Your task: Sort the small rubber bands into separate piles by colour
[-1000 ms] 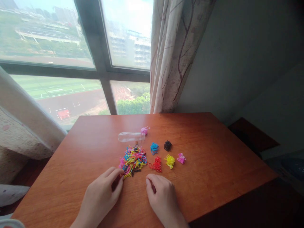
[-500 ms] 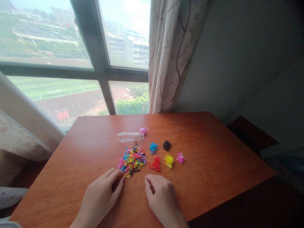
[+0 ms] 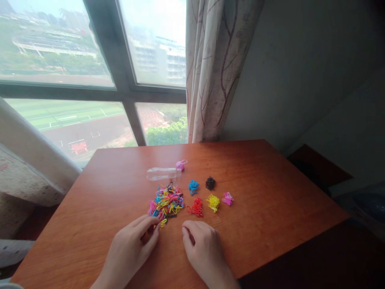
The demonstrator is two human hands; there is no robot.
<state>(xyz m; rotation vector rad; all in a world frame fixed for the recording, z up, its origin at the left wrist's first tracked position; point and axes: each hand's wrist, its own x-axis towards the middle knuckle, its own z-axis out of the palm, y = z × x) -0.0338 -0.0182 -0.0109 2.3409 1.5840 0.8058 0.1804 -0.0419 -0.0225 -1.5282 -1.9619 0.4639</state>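
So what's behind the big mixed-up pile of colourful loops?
Behind the mixed pile lies a clear bottle, with a pink lid by its right end. Whatever the pile itself covers, underneath or right behind it, can't be seen.

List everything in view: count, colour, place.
Window: 1, grey framed, upper left
Curtains: 2, pale, flanking window
Wall: 1, grey, right
Table: 1, brown, before window
Board: 1, brown, far right
Rim: 1, whitish, bottom left
Bottle: 1, clear, on table
Cap: 1, pink, bottle's right end
Mixed loop pile: 1, multicoloured, nearer than bottle
Blue pile: 1, blue, right of mixed
Black pile: 1, black, right of blue
Red pile: 1, red, nearer than blue
Yellow pile: 1, yellow, right of red
Pink pile: 1, pink, right of yellow
Left hand: 1, bare, at mixed pile
Right hand: 1, bare, nearer than red
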